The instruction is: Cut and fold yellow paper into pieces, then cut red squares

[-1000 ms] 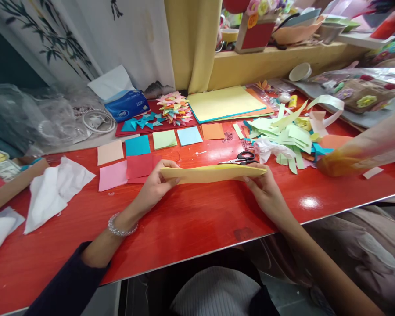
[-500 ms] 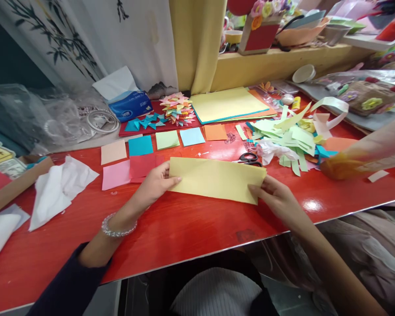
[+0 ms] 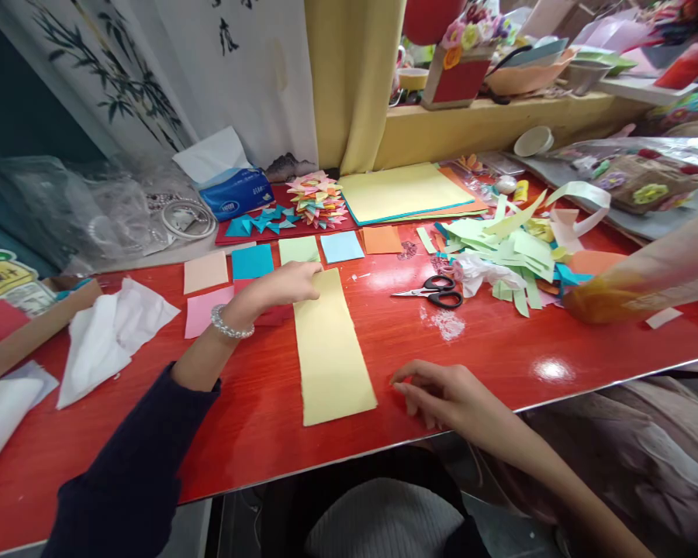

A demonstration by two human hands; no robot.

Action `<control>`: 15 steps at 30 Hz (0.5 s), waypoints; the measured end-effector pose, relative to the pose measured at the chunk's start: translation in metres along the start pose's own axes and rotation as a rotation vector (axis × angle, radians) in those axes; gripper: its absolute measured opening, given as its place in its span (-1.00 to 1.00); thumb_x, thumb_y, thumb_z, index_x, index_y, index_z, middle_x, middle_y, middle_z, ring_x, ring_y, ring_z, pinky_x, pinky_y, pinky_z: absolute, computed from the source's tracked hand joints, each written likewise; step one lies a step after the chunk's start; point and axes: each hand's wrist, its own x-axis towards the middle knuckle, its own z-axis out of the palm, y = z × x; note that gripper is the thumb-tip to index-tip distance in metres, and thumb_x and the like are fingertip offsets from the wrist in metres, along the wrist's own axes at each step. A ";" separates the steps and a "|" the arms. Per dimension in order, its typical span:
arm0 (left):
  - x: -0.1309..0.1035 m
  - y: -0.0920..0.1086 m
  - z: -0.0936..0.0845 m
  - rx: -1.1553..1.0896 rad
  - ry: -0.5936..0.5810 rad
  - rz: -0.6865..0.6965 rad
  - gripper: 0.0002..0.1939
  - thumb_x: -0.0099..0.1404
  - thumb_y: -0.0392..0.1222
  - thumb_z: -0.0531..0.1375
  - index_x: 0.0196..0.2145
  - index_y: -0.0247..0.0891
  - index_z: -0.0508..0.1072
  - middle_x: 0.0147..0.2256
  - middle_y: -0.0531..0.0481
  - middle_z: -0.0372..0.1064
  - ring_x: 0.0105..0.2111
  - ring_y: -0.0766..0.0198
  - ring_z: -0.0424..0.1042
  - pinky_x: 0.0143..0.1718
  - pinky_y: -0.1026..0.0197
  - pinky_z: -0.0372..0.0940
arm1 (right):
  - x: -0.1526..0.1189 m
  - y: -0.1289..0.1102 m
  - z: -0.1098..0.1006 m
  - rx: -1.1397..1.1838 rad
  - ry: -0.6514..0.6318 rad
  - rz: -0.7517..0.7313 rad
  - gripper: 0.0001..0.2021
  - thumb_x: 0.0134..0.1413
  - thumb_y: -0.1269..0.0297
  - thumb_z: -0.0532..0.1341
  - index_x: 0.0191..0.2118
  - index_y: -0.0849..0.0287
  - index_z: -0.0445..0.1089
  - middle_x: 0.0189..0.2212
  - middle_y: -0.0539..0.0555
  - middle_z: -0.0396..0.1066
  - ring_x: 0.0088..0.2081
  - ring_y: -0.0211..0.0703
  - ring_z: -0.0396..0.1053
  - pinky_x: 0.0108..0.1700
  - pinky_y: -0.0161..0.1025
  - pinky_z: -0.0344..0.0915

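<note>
A long yellow paper strip (image 3: 334, 353) stands lengthwise away from me over the red table. My left hand (image 3: 288, 285), with a beaded bracelet at the wrist, grips its far end. To the right of the strip's near end is my right hand (image 3: 427, 391), apart from the paper, its fingers loosely curved and parted with nothing between them. Black-handled scissors (image 3: 442, 293) lie to the right of the strip. Beyond my left hand are small paper squares, among them a teal one (image 3: 252, 262), a pale blue one (image 3: 341, 246) and an orange one (image 3: 382, 239).
Large yellow sheets (image 3: 404, 190) lie at the back beside a folded-paper cluster (image 3: 319, 201) and a blue tissue pack (image 3: 236, 195). Green paper scraps (image 3: 512, 248) are heaped at the right, near a clear plastic bag (image 3: 634, 271). White crumpled tissue (image 3: 113, 329) is at the left.
The yellow strip has turned from crosswise to lengthwise. My right hand has let go of it and moved down towards the table's front edge. The scissors now show fully.
</note>
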 end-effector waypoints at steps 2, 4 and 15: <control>0.001 0.001 0.005 0.025 0.033 -0.001 -0.82 -0.16 -0.43 0.17 -0.59 -0.20 0.26 -0.58 0.06 0.20 -0.58 0.26 0.16 -0.53 0.21 -0.04 | 0.003 -0.005 0.009 -0.087 0.016 -0.083 -0.80 0.19 0.17 0.08 -0.24 0.13 0.38 -0.57 -0.04 0.35 -0.58 -0.31 0.29 -0.54 -0.35 0.22; -0.001 0.002 0.010 0.037 0.075 0.003 -0.79 -0.19 -0.44 0.19 -0.60 -0.20 0.26 -0.56 0.05 0.22 -0.53 0.23 0.20 -0.48 0.20 0.00 | 0.007 -0.013 0.023 -0.106 0.032 -0.168 -0.82 0.18 0.20 0.08 -0.25 0.13 0.38 -0.54 -0.03 0.38 -0.53 -0.30 0.32 -0.49 -0.34 0.25; 0.068 0.029 -0.064 -0.084 0.735 -0.026 -0.75 0.25 -0.36 -0.01 -0.09 -0.35 0.20 -0.22 -0.05 0.34 -0.18 0.26 0.33 -0.15 0.20 0.17 | 0.056 -0.074 0.143 -0.001 0.171 -0.722 -0.63 0.07 0.34 0.05 0.04 0.18 0.16 -0.10 0.18 0.37 -0.06 -0.12 0.32 0.00 -0.19 0.29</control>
